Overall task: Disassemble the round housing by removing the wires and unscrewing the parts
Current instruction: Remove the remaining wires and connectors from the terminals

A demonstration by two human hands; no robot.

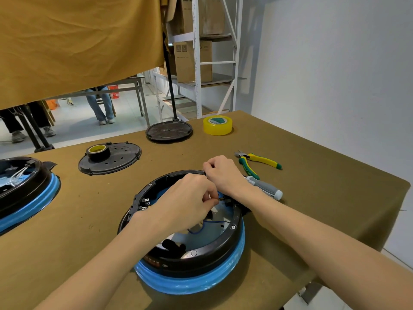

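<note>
The round housing [201, 251], black with a blue film band round its base, sits open side up at the table's front middle. A blue wire [201, 227] loops across its metal floor. My left hand [187, 202] reaches inside, fingers curled and pinching a small brass-tipped wire end near the far right wall. My right hand [223, 173] grips the housing's far rim, fingers curled over it. What lies under the two hands is hidden.
A grey-handled screwdriver [266, 189] and yellow-green pliers [259, 161] lie right of the housing. A black cover plate [120, 162] carries a tape roll [98, 151]. Farther back lie another round plate [169, 131] and yellow tape [218, 125]. A second housing [24, 193] sits at left.
</note>
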